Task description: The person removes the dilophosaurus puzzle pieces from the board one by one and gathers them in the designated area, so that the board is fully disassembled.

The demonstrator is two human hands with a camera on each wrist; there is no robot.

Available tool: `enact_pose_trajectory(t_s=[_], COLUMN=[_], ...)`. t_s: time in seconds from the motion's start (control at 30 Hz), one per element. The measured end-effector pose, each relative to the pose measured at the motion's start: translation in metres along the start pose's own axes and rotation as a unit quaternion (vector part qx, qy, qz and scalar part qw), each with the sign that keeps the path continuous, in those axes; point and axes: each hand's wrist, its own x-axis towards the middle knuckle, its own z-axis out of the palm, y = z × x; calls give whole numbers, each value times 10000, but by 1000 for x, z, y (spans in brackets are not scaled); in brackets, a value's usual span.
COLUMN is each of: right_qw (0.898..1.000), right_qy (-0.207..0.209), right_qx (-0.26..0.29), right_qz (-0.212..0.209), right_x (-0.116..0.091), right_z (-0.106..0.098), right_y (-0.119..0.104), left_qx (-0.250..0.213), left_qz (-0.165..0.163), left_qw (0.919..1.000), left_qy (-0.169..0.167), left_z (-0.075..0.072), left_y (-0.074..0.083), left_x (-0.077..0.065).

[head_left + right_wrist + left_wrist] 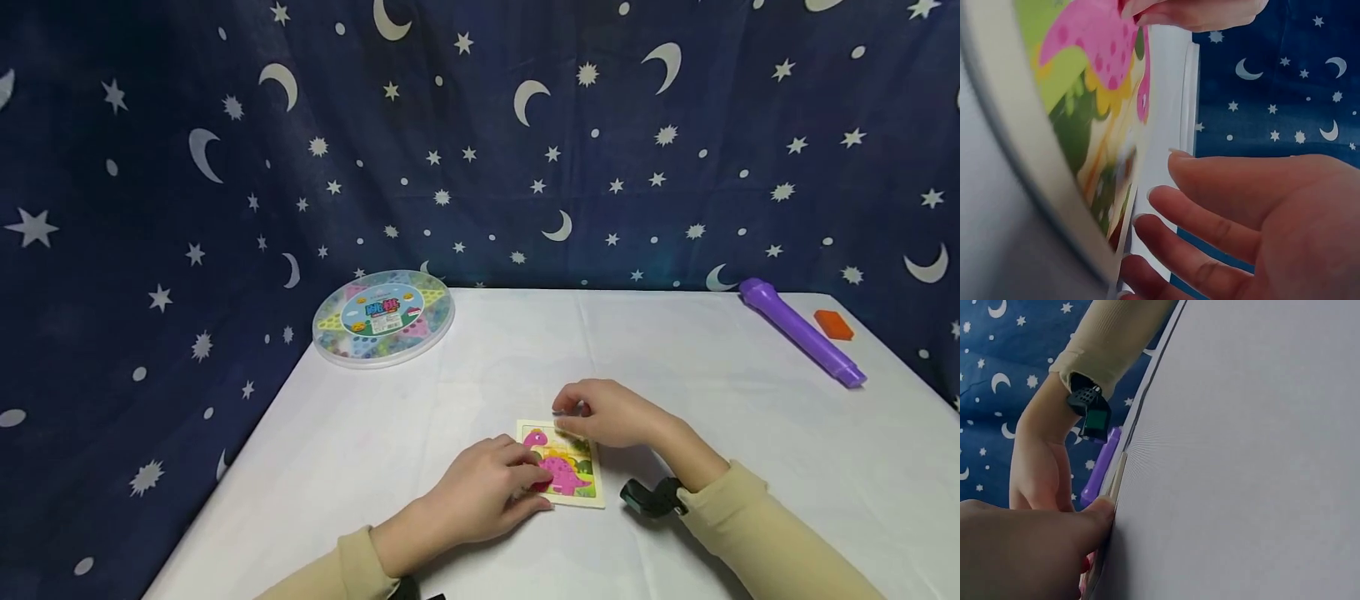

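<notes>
A square, cream-bordered pink-dinosaur puzzle (pixel 576 475) lies well short of the white-clothed tabletop's (pixel 510 333) far edge. The left hand (pixel 483 487) grips its near-left corner; the right hand (pixel 617 414), loose and empty, is at its far edge. Keeping the border flat should help.

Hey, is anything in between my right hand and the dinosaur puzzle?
Nothing visible. Your right hand is already at the far right corner of the dinosaur puzzle. Your left hand is at the puzzle's left side, out of that path, and the purple tube lies well off to the right.
</notes>
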Motion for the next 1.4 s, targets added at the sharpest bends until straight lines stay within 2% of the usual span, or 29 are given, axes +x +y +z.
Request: enact_pose_trajectory(t_s=[0.2,0.37,0.67,1.0,1.2,1.4], right_qw=[9998,9991,9940,9918,9961,9945], right_qy=[-21,105,596,564,410,420], right_qx=[-75,-250,-622,-974,-602,-563], right_qz=[-205,-312,-676,-613,-497,-776], right_x=[8,17,24,24,23,24], right_z=[1,5,15,20,24,26], right_y=[-4,-6,-12,-22,-17,-17], left_qx=[388,460,530,475,489,568], left_qz=[-2,-291,-180,-257,-265,-222], left_qw=[9988,9973,9984,9985,9984,9981], left_qy=[-309,-486,84,-66,-84,16], left_z=[-6,-6,1,6,10,10], left_y=[-8,-13,-12,-5,1,1], left_x=[9,13,9,7,7,7])
